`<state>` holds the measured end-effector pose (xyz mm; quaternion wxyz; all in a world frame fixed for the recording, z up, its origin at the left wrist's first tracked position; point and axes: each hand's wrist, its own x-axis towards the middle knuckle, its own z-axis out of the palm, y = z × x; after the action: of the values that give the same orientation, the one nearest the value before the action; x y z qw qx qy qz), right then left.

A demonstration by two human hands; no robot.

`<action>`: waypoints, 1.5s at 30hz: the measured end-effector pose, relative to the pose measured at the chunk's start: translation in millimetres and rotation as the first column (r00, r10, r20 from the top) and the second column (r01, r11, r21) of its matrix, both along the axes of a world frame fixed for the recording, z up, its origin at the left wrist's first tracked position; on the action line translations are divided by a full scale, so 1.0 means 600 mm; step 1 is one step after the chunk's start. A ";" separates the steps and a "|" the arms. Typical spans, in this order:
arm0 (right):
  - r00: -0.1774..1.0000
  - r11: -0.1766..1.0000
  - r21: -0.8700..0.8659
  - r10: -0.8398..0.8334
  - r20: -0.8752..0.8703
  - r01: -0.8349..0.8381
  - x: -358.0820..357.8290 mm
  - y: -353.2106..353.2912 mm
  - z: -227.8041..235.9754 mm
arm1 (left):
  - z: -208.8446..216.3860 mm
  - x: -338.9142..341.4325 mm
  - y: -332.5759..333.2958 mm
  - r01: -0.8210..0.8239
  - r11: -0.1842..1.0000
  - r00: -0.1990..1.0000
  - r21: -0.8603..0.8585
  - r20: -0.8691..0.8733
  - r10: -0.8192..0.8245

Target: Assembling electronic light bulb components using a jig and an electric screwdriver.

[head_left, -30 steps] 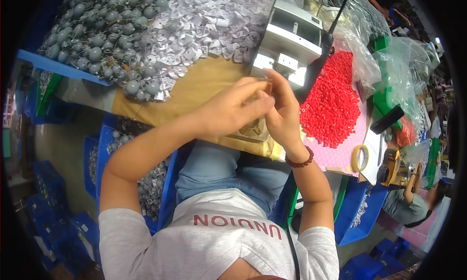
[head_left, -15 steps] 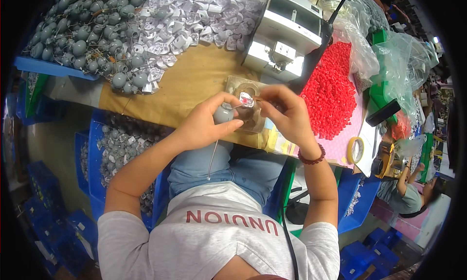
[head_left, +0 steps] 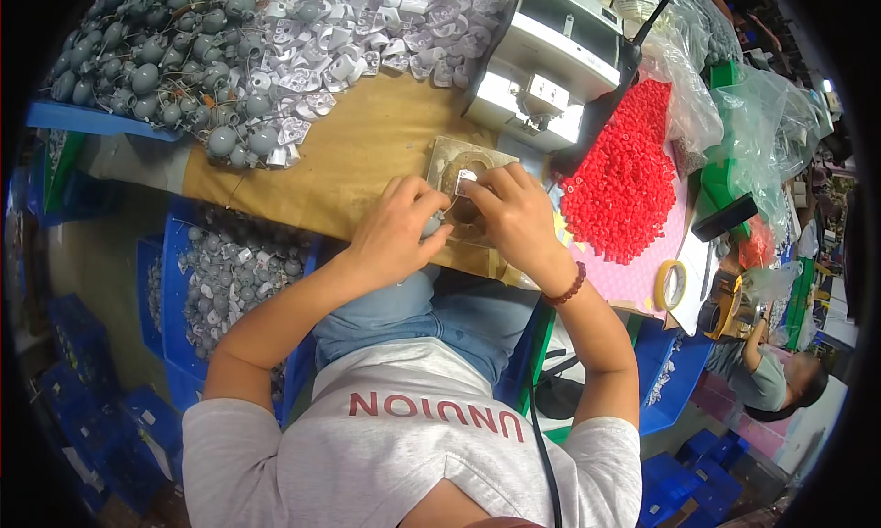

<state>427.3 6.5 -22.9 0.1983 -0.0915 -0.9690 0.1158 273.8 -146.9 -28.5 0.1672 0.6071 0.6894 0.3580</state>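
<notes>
Head view, centre: left hand (head_left: 393, 230) grasps grey ball (head_left: 431, 224); right hand (head_left: 519, 218), grip unclear, seemingly works white piece (head_left: 465, 177) at block (head_left: 446, 149); next move likely needs steadiness.

Your left hand (head_left: 390, 230): fingers (head_left: 410, 193) curled, thumb (head_left: 431, 244) opposing from the near side. Your right hand (head_left: 516, 221), just right of those fingers: bent, tips pointing leftward and down. Left forearm (head_left: 284, 312), right forearm (head_left: 592, 331) converge toward the fingers; elbows (head_left: 231, 367) bent, well apart.
</notes>
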 end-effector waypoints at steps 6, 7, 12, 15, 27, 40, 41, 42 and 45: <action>0.997 0.996 0.090 -0.025 0.074 0.019 0.011 -0.010 0.008 | 0.017 -0.008 0.005 -0.054 0.999 0.974 -0.003 -0.219 0.052; 0.996 0.996 0.088 -0.035 0.078 0.028 0.012 -0.012 0.008 | 0.018 -0.004 0.013 -0.073 0.995 0.947 0.065 -0.309 0.090; 0.989 0.933 -0.334 -0.104 0.107 0.134 0.032 -0.003 0.009 | -0.015 0.027 0.027 0.020 0.999 0.884 0.046 -0.467 0.004; 0.967 0.658 -0.710 -0.196 0.162 0.252 0.060 0.015 0.014 | -0.026 0.022 0.030 0.033 0.998 0.861 0.046 -0.509 -0.004; 0.876 -0.210 -0.948 -0.469 -0.117 -0.238 0.036 0.034 -0.019 | -0.029 0.012 0.033 0.093 0.991 0.885 0.093 -0.464 -0.039; 0.937 0.835 -0.451 -0.350 0.006 0.315 -0.013 0.014 -0.020 | -0.034 -0.002 0.039 0.133 0.983 0.915 0.127 -0.397 -0.073; 0.939 0.886 -0.352 -0.340 -0.053 0.301 -0.014 0.012 -0.024 | -0.033 -0.003 0.039 0.134 0.982 0.918 0.133 -0.391 -0.072; 0.935 0.887 -0.339 -0.351 -0.052 0.314 -0.016 0.011 -0.028 | -0.033 -0.004 0.040 0.136 0.981 0.920 0.139 -0.385 -0.073; 0.919 0.880 -0.314 -0.391 -0.053 0.356 -0.017 0.001 -0.038 | -0.035 -0.011 0.045 0.143 0.974 0.940 0.174 -0.333 -0.079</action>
<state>417.0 7.4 -45.6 0.2560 -0.2986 -0.8914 0.2251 267.5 -119.6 -49.7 0.0112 0.7092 0.6335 0.3092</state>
